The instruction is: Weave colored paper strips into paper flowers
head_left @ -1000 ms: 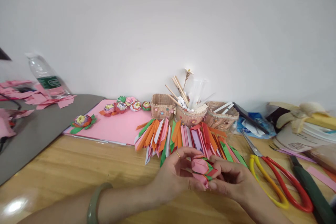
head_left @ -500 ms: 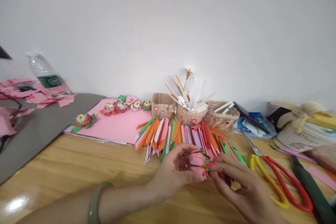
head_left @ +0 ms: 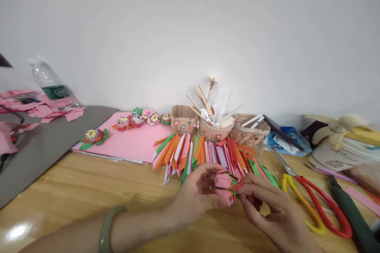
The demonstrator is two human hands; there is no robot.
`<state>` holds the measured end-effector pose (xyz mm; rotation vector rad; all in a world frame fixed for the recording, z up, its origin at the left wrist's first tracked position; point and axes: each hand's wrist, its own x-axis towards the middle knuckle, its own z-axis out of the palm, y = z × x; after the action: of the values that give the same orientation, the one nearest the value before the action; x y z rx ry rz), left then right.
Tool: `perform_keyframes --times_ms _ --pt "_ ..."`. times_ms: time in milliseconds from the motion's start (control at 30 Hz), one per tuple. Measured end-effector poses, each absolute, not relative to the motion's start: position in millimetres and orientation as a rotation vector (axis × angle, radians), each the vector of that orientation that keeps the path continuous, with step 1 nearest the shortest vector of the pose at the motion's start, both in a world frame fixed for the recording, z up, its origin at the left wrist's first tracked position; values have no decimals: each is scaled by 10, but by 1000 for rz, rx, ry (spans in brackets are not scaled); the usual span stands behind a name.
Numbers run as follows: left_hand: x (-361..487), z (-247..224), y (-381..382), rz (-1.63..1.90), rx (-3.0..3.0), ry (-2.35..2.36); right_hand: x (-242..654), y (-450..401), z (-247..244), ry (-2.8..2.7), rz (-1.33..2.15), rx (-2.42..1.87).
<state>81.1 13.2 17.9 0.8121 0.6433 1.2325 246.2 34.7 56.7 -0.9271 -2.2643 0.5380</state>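
Note:
A folded paper flower (head_left: 223, 180) in pink, green, orange and red is held low in the head view, between both hands. My left hand (head_left: 197, 191), wearing a ring, wraps its fingers and thumb round the flower's left side. On the right side, the fingertips and thumb of my right hand (head_left: 267, 201) pinch the flower's edge by a red and green part. Just behind the hands lies a long row of folded paper strips (head_left: 178, 152) in orange, pink, green, red and white.
Finished paper flowers (head_left: 94, 136) rest on pink sheets (head_left: 133, 142). Three small baskets (head_left: 184, 120) stand by the wall. To the right lie scissors (head_left: 311, 197), a dark green tool (head_left: 350, 209) and banana peel (head_left: 341, 130). A bottle (head_left: 55, 87) leans at the far left.
Both hands keep their grip on the paper flower. My right fingertips have shifted very slightly at its edge; the surroundings appear marginally further left.

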Motion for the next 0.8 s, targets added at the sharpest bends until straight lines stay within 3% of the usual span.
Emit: perform_keyframes --times_ms 133,433,800 --pt "808 174 137 1241 826 667 2463 341 580 -2266 592 -983" --pt "805 155 146 1164 837 667 2494 450 626 -2179 1142 -1023" --pt "795 215 144 1214 844 747 2486 463 603 -2222 1059 -1161"
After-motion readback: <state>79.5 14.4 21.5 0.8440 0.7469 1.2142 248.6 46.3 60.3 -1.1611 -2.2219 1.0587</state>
